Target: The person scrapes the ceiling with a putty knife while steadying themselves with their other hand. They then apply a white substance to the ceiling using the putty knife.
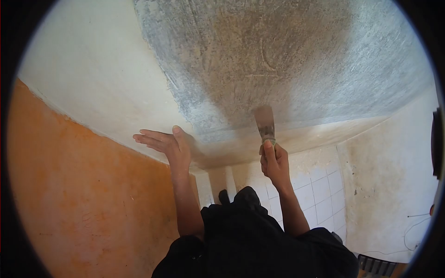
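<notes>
My right hand (pixel 276 166) is wrapped round the handle of a scraper (pixel 264 121), thumb along it. The scraper's flat blade points up at a large rough grey patch (pixel 241 60), its end slightly blurred and overlapping the patch's lower part. Around the patch lies smooth off-white paint (pixel 102 60), with a ragged border on the left. My left hand (pixel 169 144) holds nothing; its fingers stretch to the left and the thumb stands up. It is right at the off-white paint, just left of the patch's lower corner, and casts a shadow there.
An orange wall (pixel 92 190) meets the off-white surface along a line at left. White tiles (pixel 317 192) lie behind my right forearm. At right, a stained pale wall (pixel 384 185) carries a thin wire (pixel 405 234). A dark slatted object (pixel 378 265) stands at lower right.
</notes>
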`<state>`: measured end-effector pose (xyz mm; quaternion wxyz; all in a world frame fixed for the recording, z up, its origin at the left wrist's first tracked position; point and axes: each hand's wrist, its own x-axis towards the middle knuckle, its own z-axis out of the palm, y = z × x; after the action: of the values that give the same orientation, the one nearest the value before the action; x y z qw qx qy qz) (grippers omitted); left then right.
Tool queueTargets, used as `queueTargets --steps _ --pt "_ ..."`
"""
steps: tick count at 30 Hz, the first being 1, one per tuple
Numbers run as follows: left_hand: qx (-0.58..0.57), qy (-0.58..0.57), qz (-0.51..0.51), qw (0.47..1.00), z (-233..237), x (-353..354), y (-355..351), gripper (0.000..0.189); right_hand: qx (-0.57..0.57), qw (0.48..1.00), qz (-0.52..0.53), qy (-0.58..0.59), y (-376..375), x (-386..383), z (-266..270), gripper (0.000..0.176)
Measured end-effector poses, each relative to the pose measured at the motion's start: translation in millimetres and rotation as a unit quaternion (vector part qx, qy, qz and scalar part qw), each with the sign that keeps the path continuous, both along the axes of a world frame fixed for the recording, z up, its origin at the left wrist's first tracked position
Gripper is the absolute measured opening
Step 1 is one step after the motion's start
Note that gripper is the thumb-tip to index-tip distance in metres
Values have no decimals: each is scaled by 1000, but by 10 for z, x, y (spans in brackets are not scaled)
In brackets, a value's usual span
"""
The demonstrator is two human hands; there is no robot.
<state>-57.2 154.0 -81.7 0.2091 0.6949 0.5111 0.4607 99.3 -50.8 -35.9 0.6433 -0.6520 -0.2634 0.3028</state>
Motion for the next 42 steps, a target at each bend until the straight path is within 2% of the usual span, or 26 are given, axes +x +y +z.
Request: queueTargets --steps 3,8,13,17,18,21,23,27,31,34,37,40,42 --pt "-7 -7 4 1000 29 23 -21 97 29 999 20 5 113 7 354 40" --pt "-11 -14 5 1000 -5 26 19 98 -10 999 22 30 70 -108 59 39" --pt "-23 -20 -7 1000 0 -3 -51 99 22 998 50 41 198 -159 369 39" --pt "-13 1 3 1000 -47 -6 28 100 -33 999 21 17 136 -202 -205 40" --pt "-14 4 2 1000 -64 -17 22 100 -11 1000 20 -1 173 -204 -220 40" --pt "-20 -14 -3 1000 -15 -5 0 101 2 999 39 30 215 -263 194 39" --pt "-16 -4 -3 1000 -38 -25 -3 101 -13 999 23 36 123 -265 -35 39" --pt "-17 4 8 1000 -15 -19 22 101 -8 1000 6 4 192 -284 -153 40" --pt "-5 8 4 1000 -26 -20 19 100 -12 999 10 50 154 -315 -146 39" --pt "-11 11 15 1000 -43 -26 51 100 8 999 24 25 213 -326 -71 39" --pt "-2 19 18 1000 -72 -36 37 100 40 996 47 57 328 -350 276 39" --pt "-3 15 20 1000 -49 -39 73 99 -9 999 24 29 325 -420 -4 39" --pt "2 23 8 1000 -67 -56 60 100 7 998 31 48 364 -494 -31 38"
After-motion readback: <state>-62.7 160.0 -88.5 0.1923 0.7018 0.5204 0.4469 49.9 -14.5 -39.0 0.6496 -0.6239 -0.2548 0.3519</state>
